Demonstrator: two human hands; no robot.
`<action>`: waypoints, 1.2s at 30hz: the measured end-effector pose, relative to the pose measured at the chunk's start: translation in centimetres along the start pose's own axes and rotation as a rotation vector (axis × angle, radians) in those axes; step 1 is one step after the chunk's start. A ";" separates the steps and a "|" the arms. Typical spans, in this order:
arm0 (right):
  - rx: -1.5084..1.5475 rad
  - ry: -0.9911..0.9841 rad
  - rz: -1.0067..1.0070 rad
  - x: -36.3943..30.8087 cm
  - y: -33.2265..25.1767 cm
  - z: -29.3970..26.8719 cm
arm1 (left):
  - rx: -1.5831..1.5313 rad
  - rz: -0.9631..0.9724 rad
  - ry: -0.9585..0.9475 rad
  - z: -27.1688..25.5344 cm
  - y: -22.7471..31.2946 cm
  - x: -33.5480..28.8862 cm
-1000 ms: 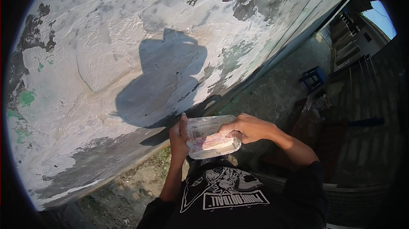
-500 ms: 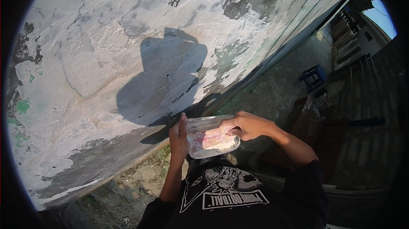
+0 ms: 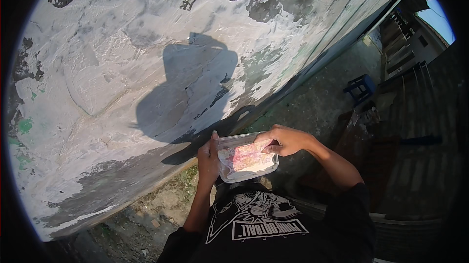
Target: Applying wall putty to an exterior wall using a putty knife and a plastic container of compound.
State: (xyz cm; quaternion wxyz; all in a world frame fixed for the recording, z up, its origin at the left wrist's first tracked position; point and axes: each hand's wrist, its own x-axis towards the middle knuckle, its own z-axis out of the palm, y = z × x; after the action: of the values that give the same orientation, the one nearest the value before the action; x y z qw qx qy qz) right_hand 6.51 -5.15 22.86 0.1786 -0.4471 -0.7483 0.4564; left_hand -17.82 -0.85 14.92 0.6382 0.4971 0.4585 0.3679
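Observation:
A clear rectangular plastic container [image 3: 249, 177], smeared with white, is held in front of my chest. Round its left end is my left hand [image 3: 209, 159], closed, with the thumb up along the side wall. Inside the container lies a flat pink piece [image 3: 239, 157] coated in white; its exact kind is hard to make out. My right hand [image 3: 287, 141] reaches in over the right end, thumb and fingers pinched on the right part of that piece. The fingertips are partly hidden.
A wall [image 3: 112, 67] with patchy white coating and dark bare spots fills the left and top, bearing my shadow. Rough ground [image 3: 141, 229] runs along its foot. A blue plastic stool [image 3: 359, 88] and a reddish-brown surface [image 3: 332, 180] are at the right.
Both hands and the container have shifted slightly right. The container is tipped a little more toward me, so more of its inside shows. Both holds stay the same.

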 end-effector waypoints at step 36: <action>0.078 0.000 0.012 -0.5 -0.4 -0.1 | -0.030 -0.045 -0.049 -0.4 -1.4 0.0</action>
State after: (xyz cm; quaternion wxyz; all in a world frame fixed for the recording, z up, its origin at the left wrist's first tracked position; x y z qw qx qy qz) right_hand 6.63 -5.64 23.35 0.1932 -0.4443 -0.7272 0.4863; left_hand -18.17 -1.04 13.57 0.6647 0.4858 0.4483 0.3481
